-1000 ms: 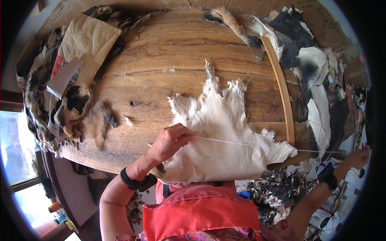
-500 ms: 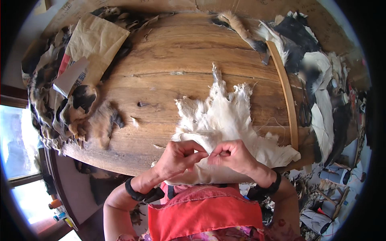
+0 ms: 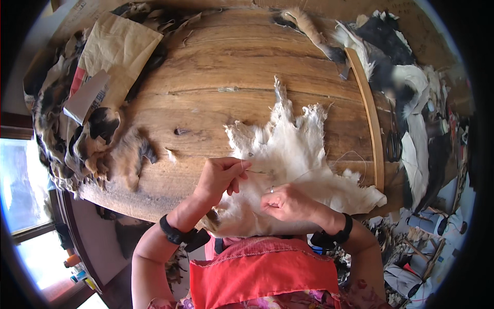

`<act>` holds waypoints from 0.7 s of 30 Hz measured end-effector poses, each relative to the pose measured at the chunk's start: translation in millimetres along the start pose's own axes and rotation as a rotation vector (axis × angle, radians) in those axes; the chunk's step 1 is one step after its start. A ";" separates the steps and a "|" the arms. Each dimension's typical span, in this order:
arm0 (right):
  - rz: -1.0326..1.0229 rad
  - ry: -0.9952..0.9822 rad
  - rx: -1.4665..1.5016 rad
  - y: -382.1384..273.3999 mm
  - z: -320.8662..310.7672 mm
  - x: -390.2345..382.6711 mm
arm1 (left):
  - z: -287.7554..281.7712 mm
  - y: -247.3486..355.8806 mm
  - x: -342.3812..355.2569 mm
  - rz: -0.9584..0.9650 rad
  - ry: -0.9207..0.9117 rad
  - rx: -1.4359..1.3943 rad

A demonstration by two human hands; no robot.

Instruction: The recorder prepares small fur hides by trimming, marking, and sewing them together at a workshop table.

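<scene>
A white fur pelt (image 3: 293, 141) with ragged edges lies at the front of the wooden table, its lower part toward my body. My left hand (image 3: 218, 180) is raised over the pelt's left side, with thumb and forefinger pinching a thin sewing needle (image 3: 258, 171) that points right. Lower and to the right, my right hand (image 3: 290, 202) rests close above the fur with its fingers curled in; what they hold is hidden. A pale thread (image 3: 356, 152) loops over the pelt's right side and onto the wood.
A wooden strip (image 3: 366, 113) lies right of the pelt, with scissors (image 3: 394, 146) beyond it. Dark and white fur pieces (image 3: 414, 134) pile up at the right. At the left, a brown paper bag (image 3: 121, 51) lies on more fur scraps; a brown fur piece (image 3: 131, 154) sits nearer.
My hands were together at the pelt's near edge and have moved apart. The left rose up and left with the needle; the right shifted slightly down. A folded part of the pelt now lies differently.
</scene>
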State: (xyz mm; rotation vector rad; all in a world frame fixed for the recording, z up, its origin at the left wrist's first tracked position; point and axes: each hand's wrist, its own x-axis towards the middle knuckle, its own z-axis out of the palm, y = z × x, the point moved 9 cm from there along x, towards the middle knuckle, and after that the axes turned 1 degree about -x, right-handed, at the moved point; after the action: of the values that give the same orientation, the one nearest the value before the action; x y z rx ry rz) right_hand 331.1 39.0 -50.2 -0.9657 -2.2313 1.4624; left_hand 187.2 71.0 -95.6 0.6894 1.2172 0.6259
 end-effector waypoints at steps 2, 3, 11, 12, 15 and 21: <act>-0.007 0.019 -0.017 -0.4 -0.4 1.2 | -0.7 4.8 7.5 0.069 0.079 0.272; -0.015 0.036 -0.039 -1.5 -1.7 0.7 | 4.5 3.6 9.6 0.068 0.074 0.275; -0.022 0.149 -0.031 4.8 -2.5 -6.2 | 26.5 38.1 3.5 0.539 0.190 0.860; -0.041 0.169 -0.008 2.9 -4.3 -6.1 | 30.8 37.9 3.2 0.580 0.175 0.935; -0.117 0.216 0.017 -18.0 -22.1 -11.3 | 26.0 37.9 3.7 0.663 0.109 0.799; -0.324 -0.277 0.454 -112.7 -34.4 -24.7 | 10.4 28.8 1.3 0.626 0.127 0.813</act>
State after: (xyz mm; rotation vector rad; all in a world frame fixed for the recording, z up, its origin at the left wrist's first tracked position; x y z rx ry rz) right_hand 327.4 17.4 68.2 -0.2618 -1.9635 1.9068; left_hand 195.7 89.2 -72.4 1.7785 1.3728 0.6794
